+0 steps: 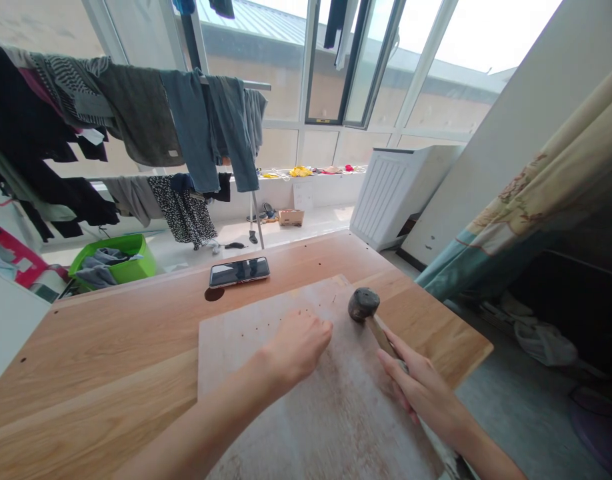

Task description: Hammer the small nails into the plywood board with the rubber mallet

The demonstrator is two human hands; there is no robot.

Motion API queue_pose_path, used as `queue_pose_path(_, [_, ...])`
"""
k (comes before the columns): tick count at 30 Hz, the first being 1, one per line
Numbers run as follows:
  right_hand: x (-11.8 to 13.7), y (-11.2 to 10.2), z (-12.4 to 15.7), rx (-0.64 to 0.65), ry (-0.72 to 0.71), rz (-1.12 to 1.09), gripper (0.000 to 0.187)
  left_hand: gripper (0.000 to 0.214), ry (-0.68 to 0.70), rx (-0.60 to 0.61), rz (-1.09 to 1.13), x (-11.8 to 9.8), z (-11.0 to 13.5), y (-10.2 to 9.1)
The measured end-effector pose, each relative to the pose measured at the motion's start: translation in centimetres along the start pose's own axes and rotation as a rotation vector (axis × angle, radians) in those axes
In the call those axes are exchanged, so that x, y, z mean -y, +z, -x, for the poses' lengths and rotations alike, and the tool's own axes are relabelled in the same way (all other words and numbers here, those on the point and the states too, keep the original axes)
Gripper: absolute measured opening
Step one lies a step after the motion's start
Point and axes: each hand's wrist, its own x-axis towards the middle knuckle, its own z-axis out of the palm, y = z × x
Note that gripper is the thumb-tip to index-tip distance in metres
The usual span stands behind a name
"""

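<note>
My right hand is wrapped round the wooden handle of a rubber mallet. Its dark head is over the far right part of a pale, worn wooden board. A thin nail seems to stand up from the board just left of the mallet head. My left hand is closed above the middle of the board, fingers curled in; whatever they may hold is hidden. Several small dark dots, perhaps holes or nail heads, run in a row beyond my left hand.
The board lies on a wooden table. A phone rests beyond it, beside a round dark hole. Past the table are a clothes rack with hanging jeans, a green tub, a white ribbed cabinet and a curtain.
</note>
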Motion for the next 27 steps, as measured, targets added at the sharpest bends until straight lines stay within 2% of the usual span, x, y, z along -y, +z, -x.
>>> queue_pose_path(2, [0.0,0.1,-0.1,-0.005,0.01,-0.006,0.078,0.022,0.019,0.005,0.038,0.4,-0.6,-0.1])
queue_pose_path(4, [-0.1,0.1,-0.1,0.001,0.027,-0.007,0.081,0.017,0.043,-0.045,0.15,1.4,-1.3,-0.2])
queue_pose_path(7, [-0.1,0.1,-0.2,0.012,0.044,-0.006,0.081,0.016,0.052,-0.209,0.459,3.4,-2.8,0.1])
queue_pose_path(11, [-0.3,0.2,-0.1,0.008,0.014,-0.013,0.076,0.017,-0.028,-0.431,0.776,5.8,-4.7,2.1])
queue_pose_path(16, [-0.5,0.1,-0.1,0.014,0.003,-0.013,0.074,0.019,-0.05,-0.476,0.84,6.6,-5.2,4.1])
queue_pose_path(21, [-0.4,0.1,-0.1,0.012,0.015,-0.011,0.074,0.024,-0.016,-0.451,0.87,6.7,-4.9,4.3])
queue_pose_path(27, [-0.9,0.2,-0.3,0.007,-0.031,-0.017,0.069,0.019,0.028,-0.49,0.782,6.8,-4.9,4.6])
